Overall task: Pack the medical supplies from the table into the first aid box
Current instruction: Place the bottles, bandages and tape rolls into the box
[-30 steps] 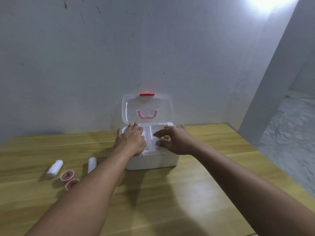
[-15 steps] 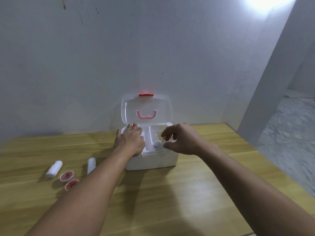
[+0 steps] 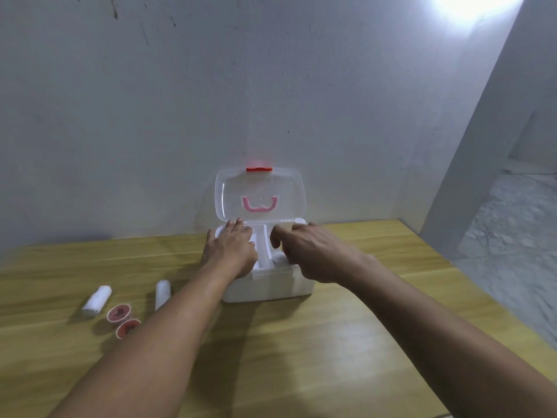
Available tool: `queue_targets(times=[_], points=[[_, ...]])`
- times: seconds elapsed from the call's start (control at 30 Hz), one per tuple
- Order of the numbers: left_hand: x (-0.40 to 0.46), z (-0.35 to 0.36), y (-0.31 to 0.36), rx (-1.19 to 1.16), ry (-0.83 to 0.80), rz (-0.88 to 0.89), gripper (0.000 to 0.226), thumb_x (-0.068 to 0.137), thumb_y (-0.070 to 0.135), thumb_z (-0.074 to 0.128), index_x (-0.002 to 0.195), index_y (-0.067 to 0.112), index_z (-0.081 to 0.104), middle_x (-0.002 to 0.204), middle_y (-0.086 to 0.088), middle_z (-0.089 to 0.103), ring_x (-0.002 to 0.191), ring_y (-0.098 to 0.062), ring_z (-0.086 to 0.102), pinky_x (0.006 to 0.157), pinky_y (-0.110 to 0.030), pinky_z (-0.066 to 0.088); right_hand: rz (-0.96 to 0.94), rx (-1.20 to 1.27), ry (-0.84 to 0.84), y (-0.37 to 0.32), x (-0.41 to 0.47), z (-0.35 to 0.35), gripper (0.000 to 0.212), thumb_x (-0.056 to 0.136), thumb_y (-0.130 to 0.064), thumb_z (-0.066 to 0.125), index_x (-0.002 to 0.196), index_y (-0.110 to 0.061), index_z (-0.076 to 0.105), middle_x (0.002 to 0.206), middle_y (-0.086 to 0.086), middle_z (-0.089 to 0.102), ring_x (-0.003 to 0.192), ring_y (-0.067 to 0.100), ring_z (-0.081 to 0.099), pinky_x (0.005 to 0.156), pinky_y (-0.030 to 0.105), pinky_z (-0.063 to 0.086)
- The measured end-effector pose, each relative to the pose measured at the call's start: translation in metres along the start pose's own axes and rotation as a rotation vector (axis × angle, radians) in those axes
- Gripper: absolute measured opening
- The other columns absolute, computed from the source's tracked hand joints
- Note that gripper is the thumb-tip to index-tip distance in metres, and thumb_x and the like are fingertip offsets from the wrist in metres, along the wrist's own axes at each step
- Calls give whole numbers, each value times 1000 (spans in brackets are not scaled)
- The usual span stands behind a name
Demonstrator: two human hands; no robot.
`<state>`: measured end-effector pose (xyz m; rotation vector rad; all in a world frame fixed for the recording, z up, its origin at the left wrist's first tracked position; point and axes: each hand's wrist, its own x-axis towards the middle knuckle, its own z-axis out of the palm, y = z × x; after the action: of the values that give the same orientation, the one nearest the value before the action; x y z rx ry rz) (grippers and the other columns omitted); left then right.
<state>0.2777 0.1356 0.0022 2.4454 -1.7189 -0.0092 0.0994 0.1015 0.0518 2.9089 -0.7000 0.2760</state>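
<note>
head view, forward-down, near table [image 3: 301, 342]

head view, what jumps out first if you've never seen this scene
The white first aid box stands at the back of the wooden table near the wall, its clear lid propped open, with a red latch and pink handle. Both hands are in it: the left hand lies flat over the left side, the right hand curls over the right. Left of the box lie two white rolls and two small red-topped cups.
</note>
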Motion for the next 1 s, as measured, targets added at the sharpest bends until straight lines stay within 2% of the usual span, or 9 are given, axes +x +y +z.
queue_targets(times=[0.1, 0.23, 0.3, 0.43, 0.5, 0.57, 0.63, 0.8, 1.0], points=[[-1, 0, 0, -6, 0, -2, 53, 100, 28, 22, 152, 19, 18, 163, -1, 5, 150, -17, 3, 120, -48, 6, -3, -4, 0, 1, 1, 1, 53, 79, 12, 49, 124, -16, 47, 93, -5, 72, 85, 24, 60, 66, 25, 23], [-1, 0, -1, -33, 12, 4, 53, 100, 29, 23, 152, 19, 19, 163, -1, 7, 150, -17, 4, 121, -48, 6, 41, 118, 5, 2, -2, -4, 27, 87, -8, 59, 112, -18, 56, 96, -7, 73, 90, 21, 63, 80, 28, 43], [-1, -1, -2, -58, 21, 6, 53, 101, 29, 24, 152, 18, 20, 163, 0, 9, 150, -17, 6, 121, -48, 7, 102, 247, 55, 5, -3, -5, 20, 86, -9, 58, 104, -17, 59, 89, -7, 72, 87, 23, 65, 77, 35, 52], [1, 0, -4, -175, 54, 2, 49, 101, 26, 25, 149, 16, 29, 161, 0, 19, 149, -17, 13, 120, -48, 12, 217, 371, 146, 15, -2, -4, 17, 84, -7, 58, 97, -18, 63, 83, -9, 67, 86, 25, 67, 75, 38, 55], [1, 0, -5, -191, 65, 1, 48, 101, 26, 25, 148, 16, 31, 160, 0, 22, 149, -18, 15, 119, -48, 14, 232, 371, 114, 15, 0, -5, 18, 84, -15, 65, 101, -20, 64, 92, -8, 72, 91, 20, 66, 82, 38, 53], [0, 0, -5, -176, 67, 2, 48, 101, 26, 27, 148, 16, 31, 160, 0, 22, 149, -18, 15, 119, -48, 15, 234, 313, 22, 11, 4, -4, 29, 81, -30, 72, 108, -24, 63, 101, -12, 73, 99, 15, 62, 92, 37, 45], [0, -1, -4, -167, 65, -1, 50, 100, 26, 29, 149, 16, 29, 161, 1, 20, 149, -17, 14, 120, -47, 14, 243, 259, -37, 7, 9, -1, 33, 79, -38, 73, 109, -26, 64, 102, -12, 74, 102, 12, 62, 98, 39, 38], [-1, 0, -4, -133, 66, 2, 50, 100, 27, 29, 149, 15, 28, 161, 0, 18, 149, -18, 13, 120, -47, 13, 231, 263, -22, 5, 15, 4, 16, 85, -28, 68, 100, -26, 69, 99, -10, 74, 99, 12, 64, 102, 38, 32], [1, 2, -4, -126, 70, -4, 50, 100, 28, 28, 148, 15, 30, 161, 0, 18, 149, -17, 12, 120, -47, 14, 218, 205, 11, 3, 21, 0, 12, 87, -20, 67, 99, -23, 70, 98, -5, 74, 97, 16, 64, 102, 37, 29]])
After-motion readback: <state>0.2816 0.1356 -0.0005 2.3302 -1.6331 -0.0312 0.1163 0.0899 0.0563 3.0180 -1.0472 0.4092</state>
